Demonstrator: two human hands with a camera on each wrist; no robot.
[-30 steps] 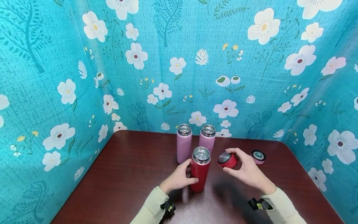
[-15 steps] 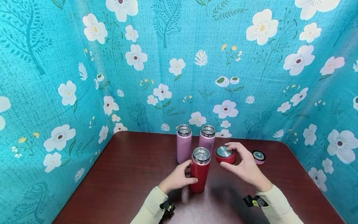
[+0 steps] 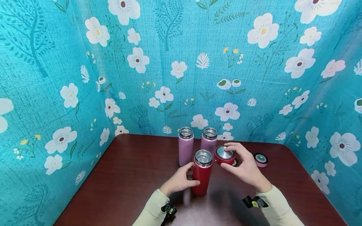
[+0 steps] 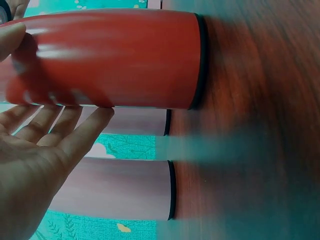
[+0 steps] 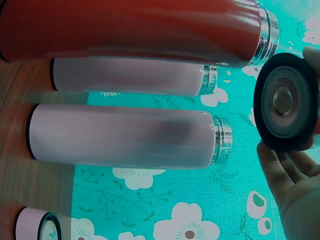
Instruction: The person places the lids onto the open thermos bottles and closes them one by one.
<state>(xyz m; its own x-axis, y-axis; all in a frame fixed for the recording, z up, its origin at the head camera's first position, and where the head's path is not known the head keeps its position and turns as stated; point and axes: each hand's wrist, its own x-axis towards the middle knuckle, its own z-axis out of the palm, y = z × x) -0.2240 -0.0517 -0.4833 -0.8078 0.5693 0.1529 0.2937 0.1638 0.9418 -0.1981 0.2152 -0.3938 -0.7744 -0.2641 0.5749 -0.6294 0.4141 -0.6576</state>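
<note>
The two hands are both busy at the bench (image 3: 135, 169). The left hand (image 3: 181, 180) grips the red bottle (image 3: 201, 180) at the side, thumb on the near face and fingers beyond, and the bottle stands upright with its steel mouth uncovered. The right hand (image 3: 246, 161) pinches the red lid (image 3: 224, 153) between thumb and fingers, holding it in the air just beside that mouth, apart from it, metal top up (a small round edge shows behind it, too hidden to name). Behind the red bottle stand the left pink bottle (image 3: 185, 150) and the right pink bottle (image 3: 208, 144), upright and uncapped. Past the right hand, the pink lid (image 3: 260, 160) lies underside up. Flowered turquoise cloth (image 3: 158, 62) hangs behind everything.
</note>
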